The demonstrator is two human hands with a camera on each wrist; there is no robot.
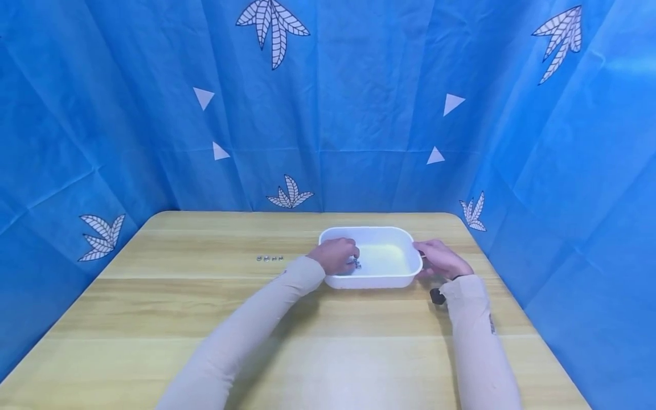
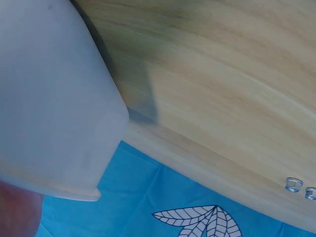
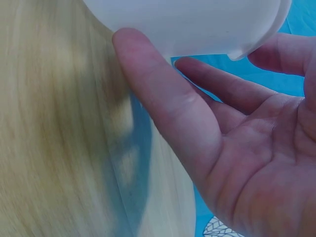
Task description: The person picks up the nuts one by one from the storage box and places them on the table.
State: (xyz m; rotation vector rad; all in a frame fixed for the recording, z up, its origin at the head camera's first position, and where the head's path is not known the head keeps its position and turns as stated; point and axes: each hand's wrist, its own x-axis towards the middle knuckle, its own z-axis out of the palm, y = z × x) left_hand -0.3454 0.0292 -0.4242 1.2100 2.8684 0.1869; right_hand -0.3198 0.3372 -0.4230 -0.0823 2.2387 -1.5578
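Observation:
A white rectangular plastic basin (image 1: 381,281) is between the two hands. My left hand (image 1: 335,255) reaches over its left rim with bent fingers down inside. Small metal nuts (image 1: 357,265) lie right by those fingertips; whether any is pinched is hidden. My right hand (image 1: 442,259) holds the basin's right end. In the right wrist view the right hand (image 3: 212,128) has one digit against the outer wall of the basin (image 3: 197,24) and another at its rim. Several flanged nuts (image 1: 270,258) stand in a short row on the table, left of the basin.
The wooden table (image 1: 359,353) has rounded far corners. Blue cloth (image 1: 369,114) with white leaf and triangle prints hangs behind it and along both sides. Two nuts of the row (image 2: 294,184) show near the table's far edge in the left wrist view.

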